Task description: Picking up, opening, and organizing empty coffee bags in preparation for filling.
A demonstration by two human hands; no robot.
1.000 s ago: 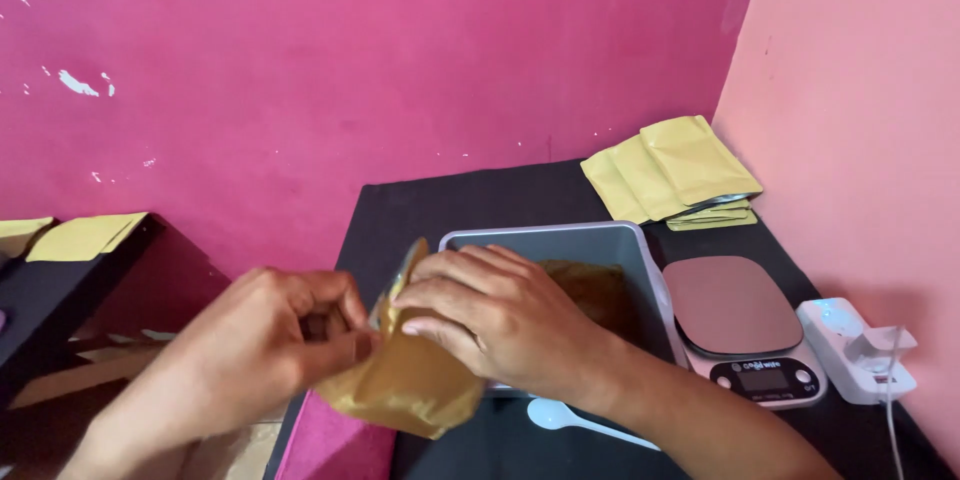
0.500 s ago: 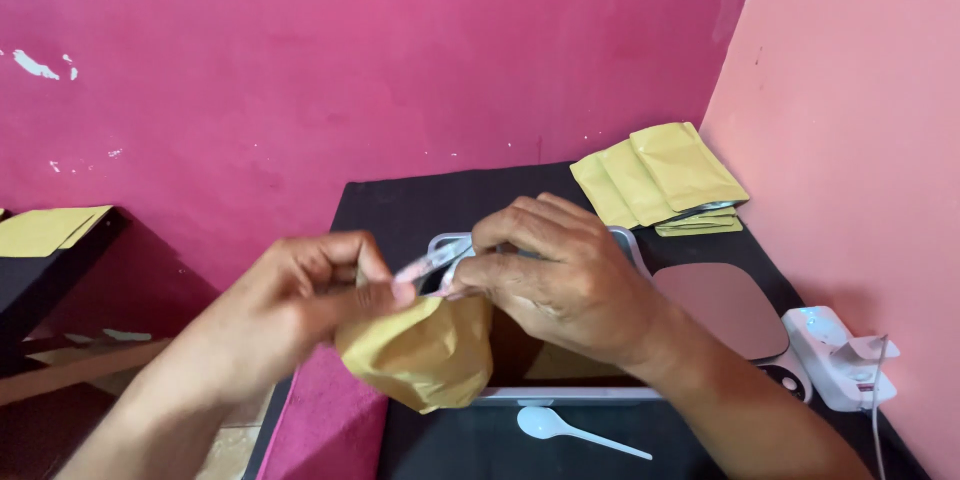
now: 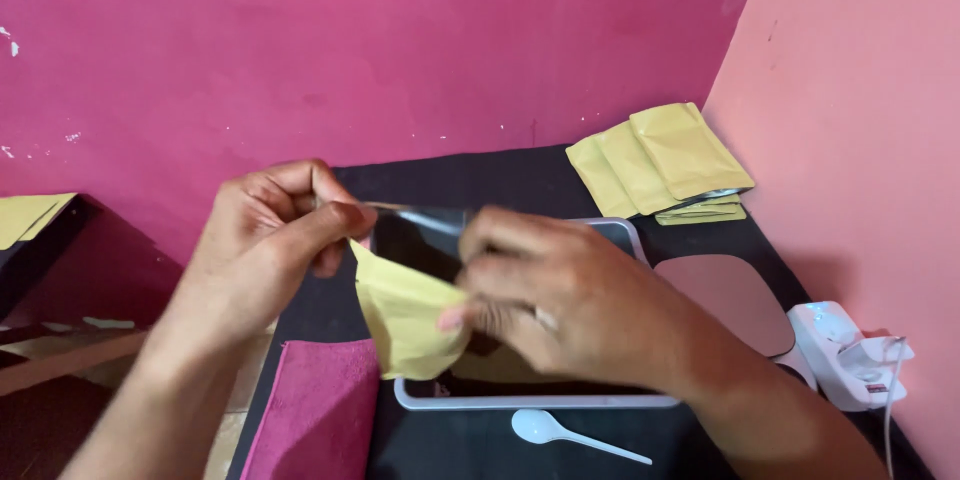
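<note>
Both hands hold a yellow pouch [image 3: 405, 315] above the grey tray [image 3: 640, 400] — left hand [image 3: 265, 240] pinching its top corner. The right hand [image 3: 560, 300] has its grip pressed together on the pouch's other side.

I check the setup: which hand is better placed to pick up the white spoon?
Probably the right hand: the white spoon lies just below it, while the left hand pinches the yellow pouch farther away.

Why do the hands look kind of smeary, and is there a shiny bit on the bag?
In the head view the left hand and right hand look soft and a little smeared, while the pile of yellow pouches at the back is sharper. A pale shiny streak runs along the top edge of the yellow pouch they hold. Soft shadow lies under the white spoon.
</note>
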